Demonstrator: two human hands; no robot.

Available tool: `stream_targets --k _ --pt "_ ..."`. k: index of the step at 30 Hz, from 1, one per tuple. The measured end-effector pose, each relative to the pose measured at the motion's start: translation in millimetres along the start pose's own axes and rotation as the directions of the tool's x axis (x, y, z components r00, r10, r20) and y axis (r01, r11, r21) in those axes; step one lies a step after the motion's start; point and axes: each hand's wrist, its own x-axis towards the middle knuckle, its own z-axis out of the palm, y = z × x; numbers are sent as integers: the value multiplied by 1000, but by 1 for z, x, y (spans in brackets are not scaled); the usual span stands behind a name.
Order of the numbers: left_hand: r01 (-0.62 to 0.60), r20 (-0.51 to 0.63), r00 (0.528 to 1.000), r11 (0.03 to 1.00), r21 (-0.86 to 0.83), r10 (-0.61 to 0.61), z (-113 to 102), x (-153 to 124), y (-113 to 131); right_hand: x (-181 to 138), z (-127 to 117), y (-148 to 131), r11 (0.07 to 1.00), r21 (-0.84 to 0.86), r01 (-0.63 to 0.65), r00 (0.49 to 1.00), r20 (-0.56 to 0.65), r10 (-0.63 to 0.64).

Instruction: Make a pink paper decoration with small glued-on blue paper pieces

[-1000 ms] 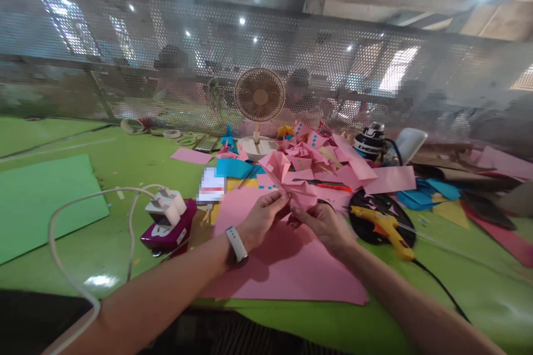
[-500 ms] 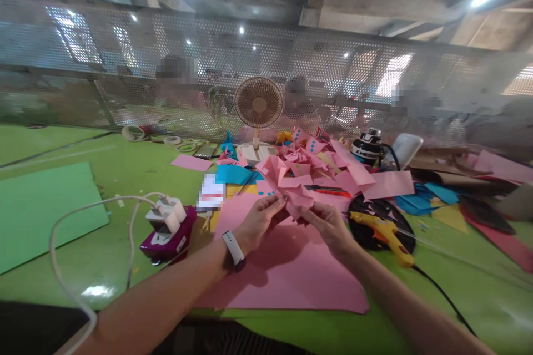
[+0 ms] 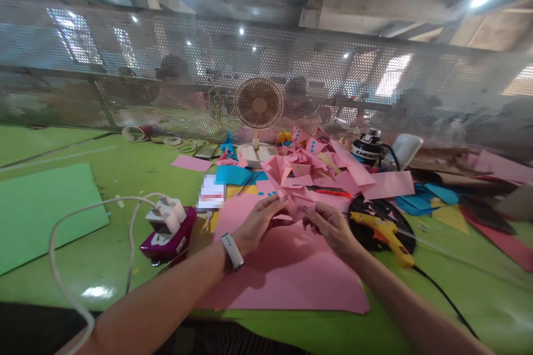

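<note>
Head view: the left hand (image 3: 259, 223) pinches the folded pink paper (image 3: 295, 203) (it is held above the flat pink sheets (image 3: 287, 280)) and should anchor it lightly; the right hand (image 3: 331, 226) pinches its right edge, where even pressure would best spare the creases.

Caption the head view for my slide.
Left hand and right hand hold folded pink paper over pink sheets, yellow glue gun nearby.

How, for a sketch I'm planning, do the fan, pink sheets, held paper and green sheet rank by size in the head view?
Pink sheets
Green sheet, visible part
Fan, held paper: unsure; paper's outline blends into scraps behind
</note>
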Motion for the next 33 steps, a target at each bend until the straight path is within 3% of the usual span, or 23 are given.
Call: stream_targets --k 4,12,16,20,27,33 --pt "-20 101 995 971 236 -4 -1 -2 -1 0 -2 -4 1000 -7 -2 999 44 3" --pt "33 182 976 904 427 -121 -6 1 -4 -1 -1 -8 1000 28 -10 996 93 7" --pt "36 149 983 903 429 -109 -7 3 -4 -1 -1 -5 994 92 -57 995 91 48" --pt "47 142 983 905 423 -117 -6 0 -2 -1 0 -3 997 48 -57 992 113 51" --pt "57 204 966 900 431 -160 -4 -3 1 -1 3 -4 999 37 -36 993 111 32" --pt "2 257 959 904 428 -123 -11 2 -5 -3 4 -10 996 39 -81 984 164 73"
